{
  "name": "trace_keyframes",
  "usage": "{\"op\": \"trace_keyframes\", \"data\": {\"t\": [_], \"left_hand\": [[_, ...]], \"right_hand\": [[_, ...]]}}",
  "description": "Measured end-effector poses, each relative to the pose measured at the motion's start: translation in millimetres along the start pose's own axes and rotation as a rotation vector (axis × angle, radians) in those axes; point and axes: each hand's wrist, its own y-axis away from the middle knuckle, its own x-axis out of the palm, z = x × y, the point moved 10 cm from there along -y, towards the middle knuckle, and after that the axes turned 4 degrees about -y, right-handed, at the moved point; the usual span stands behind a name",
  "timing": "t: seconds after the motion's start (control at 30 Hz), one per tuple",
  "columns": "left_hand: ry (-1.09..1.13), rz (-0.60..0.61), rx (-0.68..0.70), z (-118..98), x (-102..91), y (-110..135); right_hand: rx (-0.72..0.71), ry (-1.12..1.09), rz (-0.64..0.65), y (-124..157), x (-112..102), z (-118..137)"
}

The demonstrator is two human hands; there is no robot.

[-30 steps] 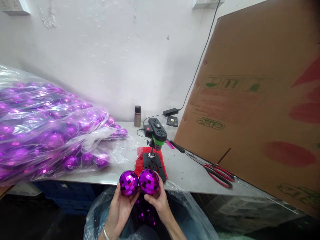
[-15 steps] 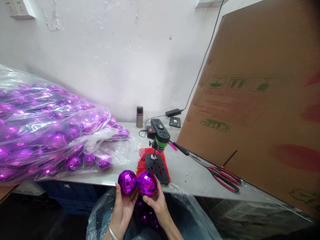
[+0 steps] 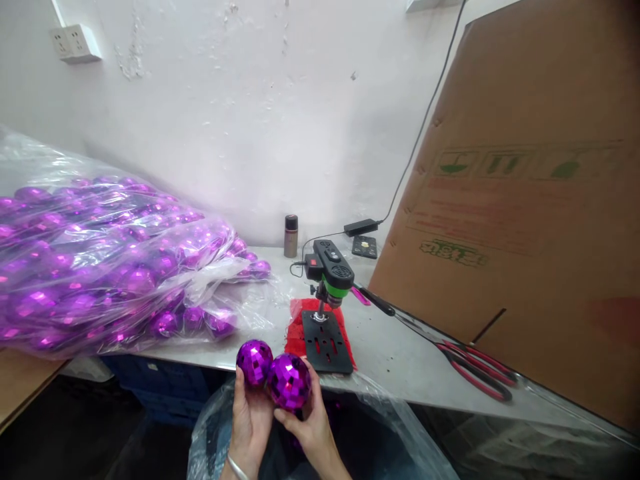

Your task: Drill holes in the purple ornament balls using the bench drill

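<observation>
Two shiny purple mirror-tiled balls are held side by side at the table's front edge. My left hand (image 3: 250, 417) is closed around the left ball (image 3: 255, 362), thumb on its outer side. The right ball (image 3: 289, 381) sits in the grip of my right hand (image 3: 311, 417), a little lower and nearer to me. The balls look to be touching. Just beyond them stands a small black and green bench drill (image 3: 334, 270) on a black slotted base (image 3: 327, 343), over a red cloth (image 3: 296, 333). Below my hands gapes a bin lined with clear plastic (image 3: 400, 433).
A big clear bag of purple balls (image 3: 120, 267) fills the table's left. Behind the drill are a dark bottle (image 3: 291, 237) and a black power adapter (image 3: 361, 227). Red-handled scissors (image 3: 480, 370) lie by a large cardboard box (image 3: 525, 220) at right.
The view has shifted left, so the scene sits further right. My right hand has lowered its ball slightly against the left one. Purple balls seen below my hands are now mostly hidden.
</observation>
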Motion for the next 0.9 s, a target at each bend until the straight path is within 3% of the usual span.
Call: {"op": "trace_keyframes", "data": {"t": [0.1, 0.3, 0.53, 0.77, 0.9], "left_hand": [[0.035, -0.037, 0.056, -8.4, -4.6, 4.3], [0.027, -0.245, 0.125, -22.3, -15.5, 23.3], [-0.061, -0.355, 0.143, -28.8, -29.5, 43.7], [-0.048, -0.313, 0.106, -30.9, -48.8, 48.3], [-0.050, -0.293, 0.112, -32.2, -51.5, 46.2]], "right_hand": [[-0.024, 0.091, -0.015, 13.5, 11.9, -14.9], [-0.019, 0.180, 0.075, 36.0, 39.8, -22.3], [-0.030, 0.294, 0.174, 51.5, 43.0, -39.5], [0.045, 0.324, 0.328, 64.8, 47.4, -52.6], [0.054, 0.341, 0.323, 65.2, 47.5, -46.0]]}}
